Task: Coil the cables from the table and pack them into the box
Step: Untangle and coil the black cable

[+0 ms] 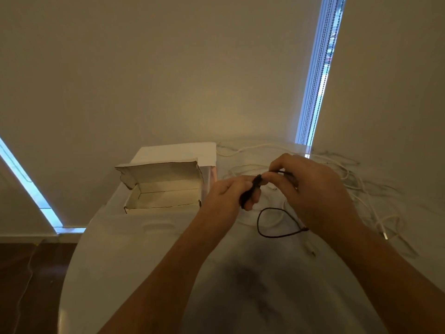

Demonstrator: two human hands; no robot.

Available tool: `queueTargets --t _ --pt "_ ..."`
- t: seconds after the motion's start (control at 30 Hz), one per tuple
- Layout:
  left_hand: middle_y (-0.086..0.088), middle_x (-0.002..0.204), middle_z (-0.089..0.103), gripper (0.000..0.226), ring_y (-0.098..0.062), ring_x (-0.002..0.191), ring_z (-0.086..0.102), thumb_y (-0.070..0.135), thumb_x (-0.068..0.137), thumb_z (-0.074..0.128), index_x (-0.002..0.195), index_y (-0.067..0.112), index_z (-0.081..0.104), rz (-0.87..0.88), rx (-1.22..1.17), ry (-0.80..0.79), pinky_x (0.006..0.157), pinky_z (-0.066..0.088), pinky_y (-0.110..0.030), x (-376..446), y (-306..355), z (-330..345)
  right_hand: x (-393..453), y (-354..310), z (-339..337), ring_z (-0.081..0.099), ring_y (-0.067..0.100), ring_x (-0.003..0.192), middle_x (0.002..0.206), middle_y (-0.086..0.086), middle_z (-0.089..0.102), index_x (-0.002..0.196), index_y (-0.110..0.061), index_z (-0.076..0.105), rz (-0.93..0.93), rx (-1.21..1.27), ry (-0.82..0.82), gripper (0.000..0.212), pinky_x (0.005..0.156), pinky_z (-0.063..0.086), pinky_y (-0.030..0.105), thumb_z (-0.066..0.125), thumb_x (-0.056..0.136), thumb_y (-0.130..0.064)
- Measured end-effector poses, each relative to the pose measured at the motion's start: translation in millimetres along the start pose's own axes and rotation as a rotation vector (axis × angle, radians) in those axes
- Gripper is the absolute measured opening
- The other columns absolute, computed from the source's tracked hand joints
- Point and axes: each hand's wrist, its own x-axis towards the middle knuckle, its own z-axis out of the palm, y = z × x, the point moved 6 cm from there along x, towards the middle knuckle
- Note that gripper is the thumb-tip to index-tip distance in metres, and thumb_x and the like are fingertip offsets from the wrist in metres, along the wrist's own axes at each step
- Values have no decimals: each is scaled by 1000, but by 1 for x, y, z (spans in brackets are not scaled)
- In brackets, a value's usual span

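- The left hand (226,196) is closed in a loose fist around a small bundle of black cable (251,192), held above the table (149,261) just right of the scene's centre. The thumb lies along the top of the bundle and the fingers curl under it.
- The right hand (310,189) is partly closed — its thumb and first fingers pinch the same black cable at the bundle's upper end, touching the left hand's fingertips. The other fingers are bent and relaxed.
- The bundle's long axis runs on a slant, its upper end pointing far and right toward the right hand, its lower end near and left, poking out below the left fist.
- A loose length of the black cable hangs from under the right hand and forms an open loop (272,222) lying near the table surface, just nearer than the hands.
- A white cardboard box (166,189) sits on the far left part of the table, to the left of the hands. Its lid stands open, tilted back toward the wall, and the inside looks bare.
- Several white cables (361,194) lie in a loose tangle over the far and right parts of the table, beyond and to the right of the hands — one ends in a small plug near the right forearm.
- The table top is pale and glossy.
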Motion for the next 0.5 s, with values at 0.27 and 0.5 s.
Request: queueTargets --t 0.27,0.5 --pt "4 68 52 28 -7 64 46 22 101 51 110 8 74 -14 -97 25 64 41 -20 3 -8 -7 -1 23 8 51 9 77 90 -6 60 109 -27 68 74 66 53 23 65 44 26 49 99 -34" --pt "-2 69 47 31 -9 60 38 16 101 48 105 -3 73 -133 -584 -20 63 32 -24 5 -11 -4 -4 31 22 55 -9 83 88 -14 67 106 -30 70 179 202 -45 19 66 35 2 53 98 -35"
